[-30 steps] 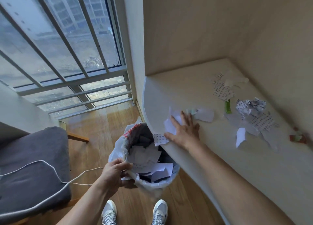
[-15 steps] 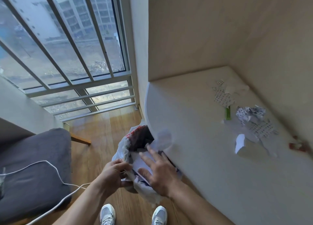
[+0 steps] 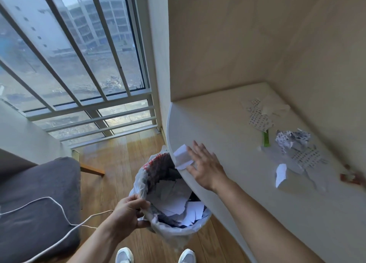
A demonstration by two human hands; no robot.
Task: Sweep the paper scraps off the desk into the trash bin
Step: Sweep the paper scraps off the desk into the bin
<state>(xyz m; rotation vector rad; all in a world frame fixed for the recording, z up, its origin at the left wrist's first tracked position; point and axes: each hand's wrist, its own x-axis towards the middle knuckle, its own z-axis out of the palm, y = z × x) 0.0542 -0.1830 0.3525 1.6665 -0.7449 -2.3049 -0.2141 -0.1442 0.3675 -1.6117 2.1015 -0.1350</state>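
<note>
The trash bin, lined with a thin plastic bag and full of white paper scraps, stands on the floor under the desk's left edge. My left hand grips the bag's rim. My right hand lies flat, fingers apart, on the cream desk at its edge. A white paper scrap sits under its fingertips, hanging over the bin. More scraps lie farther right: printed pieces, a crumpled ball, a white piece and a green strip.
A grey cushioned chair with a white cable across it stands at left. A barred window fills the upper left. Walls enclose the desk at the back and right. My shoes are on the wooden floor below the bin.
My right hand went from the desk edge down into the bin with scraps, then came back up onto the desk edge on another white scrap. My left hand kept hold of the bag.
</note>
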